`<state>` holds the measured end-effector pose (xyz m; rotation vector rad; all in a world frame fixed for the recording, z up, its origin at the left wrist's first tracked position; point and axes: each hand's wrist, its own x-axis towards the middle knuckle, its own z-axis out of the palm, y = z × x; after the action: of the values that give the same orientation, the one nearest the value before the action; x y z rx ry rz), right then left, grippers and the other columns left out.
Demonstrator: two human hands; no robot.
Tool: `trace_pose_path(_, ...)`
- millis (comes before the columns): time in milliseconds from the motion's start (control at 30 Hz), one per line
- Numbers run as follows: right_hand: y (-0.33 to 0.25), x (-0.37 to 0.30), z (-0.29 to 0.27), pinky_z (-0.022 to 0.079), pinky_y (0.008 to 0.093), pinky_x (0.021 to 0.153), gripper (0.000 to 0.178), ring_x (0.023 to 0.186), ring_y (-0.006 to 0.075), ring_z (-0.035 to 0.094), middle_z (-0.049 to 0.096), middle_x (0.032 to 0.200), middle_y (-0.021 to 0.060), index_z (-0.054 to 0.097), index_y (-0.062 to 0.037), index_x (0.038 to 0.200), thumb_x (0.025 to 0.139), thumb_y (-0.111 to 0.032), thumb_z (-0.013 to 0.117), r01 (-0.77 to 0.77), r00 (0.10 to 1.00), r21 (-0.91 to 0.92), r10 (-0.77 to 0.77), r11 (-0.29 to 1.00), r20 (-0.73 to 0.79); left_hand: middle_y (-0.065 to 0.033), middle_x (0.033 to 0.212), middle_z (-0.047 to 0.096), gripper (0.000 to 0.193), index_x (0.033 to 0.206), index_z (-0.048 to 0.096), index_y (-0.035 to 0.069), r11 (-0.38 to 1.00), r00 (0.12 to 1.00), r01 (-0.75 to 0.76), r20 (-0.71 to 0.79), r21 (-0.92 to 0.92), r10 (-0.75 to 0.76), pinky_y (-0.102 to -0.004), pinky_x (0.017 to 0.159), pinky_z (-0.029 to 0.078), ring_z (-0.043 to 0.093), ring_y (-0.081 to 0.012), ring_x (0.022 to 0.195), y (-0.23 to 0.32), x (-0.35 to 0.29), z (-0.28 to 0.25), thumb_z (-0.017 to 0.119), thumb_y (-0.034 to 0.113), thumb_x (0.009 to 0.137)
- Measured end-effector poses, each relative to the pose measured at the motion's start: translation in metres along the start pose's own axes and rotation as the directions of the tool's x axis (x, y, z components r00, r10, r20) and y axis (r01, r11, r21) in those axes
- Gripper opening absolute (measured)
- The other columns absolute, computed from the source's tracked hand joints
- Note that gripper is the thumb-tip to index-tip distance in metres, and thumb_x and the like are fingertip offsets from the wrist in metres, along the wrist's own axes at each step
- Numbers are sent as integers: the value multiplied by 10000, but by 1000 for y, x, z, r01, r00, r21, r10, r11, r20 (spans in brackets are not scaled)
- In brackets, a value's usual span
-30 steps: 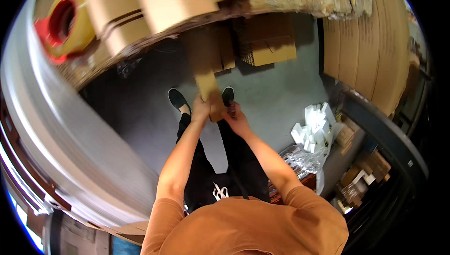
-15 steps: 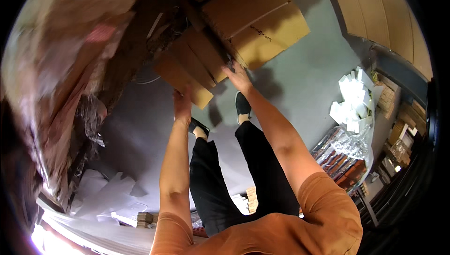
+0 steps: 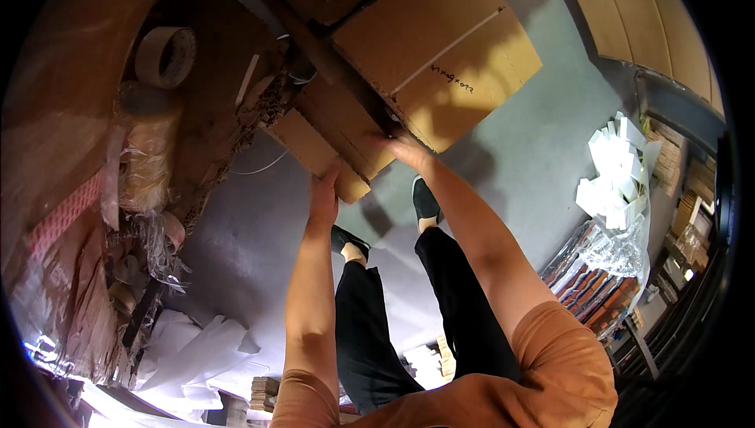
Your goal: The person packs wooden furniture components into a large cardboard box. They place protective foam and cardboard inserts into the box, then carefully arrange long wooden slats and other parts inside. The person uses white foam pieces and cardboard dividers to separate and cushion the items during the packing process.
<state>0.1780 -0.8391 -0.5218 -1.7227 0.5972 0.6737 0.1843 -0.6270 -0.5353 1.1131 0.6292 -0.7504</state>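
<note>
A stack of brown cardboard pieces [image 3: 312, 148] sits low under the edge of a bench, in front of my feet. My left hand [image 3: 323, 197] grips its near left end, thumb along the side. My right hand [image 3: 406, 149] holds the right side of the cardboard, its fingertips partly lost in shadow under a dark metal bar. Just right of that hand, a larger cardboard sheet [image 3: 429, 42] with a pale strip and handwritten marks leans out over the floor.
At the left, the bench holds a tape roll [image 3: 166, 57] and a wrapped yellowish roll [image 3: 148, 156]. White sheets [image 3: 189, 353] lie on the floor lower left. To the right are white strips [image 3: 613, 172], a plastic-wrapped bundle [image 3: 590, 278] and tall cardboard sheets [image 3: 641, 15].
The view has shifted, so the hands and cardboard appear lower and further right. The tape roll at the left now shows clearly. Both hands keep hold of the cardboard.
</note>
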Motion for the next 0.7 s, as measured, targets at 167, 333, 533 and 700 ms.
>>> trace_pose_path(167,1,6,2,325,345,1015,749,1248,270,411,460,1347,149,403,-43,1352,786,-483,621,46,998,72,-43,996,-34,-40,1256,480,555,1309,389,52,996,993,71,97,-60,-65,-331,1004,357,446,-177,1181,0,5,-4,654,172,836)
trace_pose_path(333,19,8,12,343,353,1003,812,1235,298,419,439,1349,191,339,-18,1378,751,-402,683,114,987,87,-102,990,-124,-47,1226,511,502,1274,432,47,975,985,170,67,-141,-162,-338,1002,373,475,-194,1160,8,-10,1,648,108,826)
trace_pose_path(533,-8,-56,-2,323,351,992,744,1201,300,392,417,1274,211,372,-4,1275,703,-313,734,86,996,134,-89,987,17,-82,1199,531,487,1255,437,29,936,959,285,78,-206,-274,-368,970,427,535,-226,1087,9,-47,-20,615,26,802)
trace_pose_path(700,-32,-134,-14,315,337,995,707,1189,255,375,380,1244,158,386,-8,1225,679,-264,756,152,988,95,-148,984,-49,-122,1139,565,508,1240,432,-23,905,919,384,169,-186,-355,-394,952,464,560,-274,1076,29,-114,-16,618,7,768)
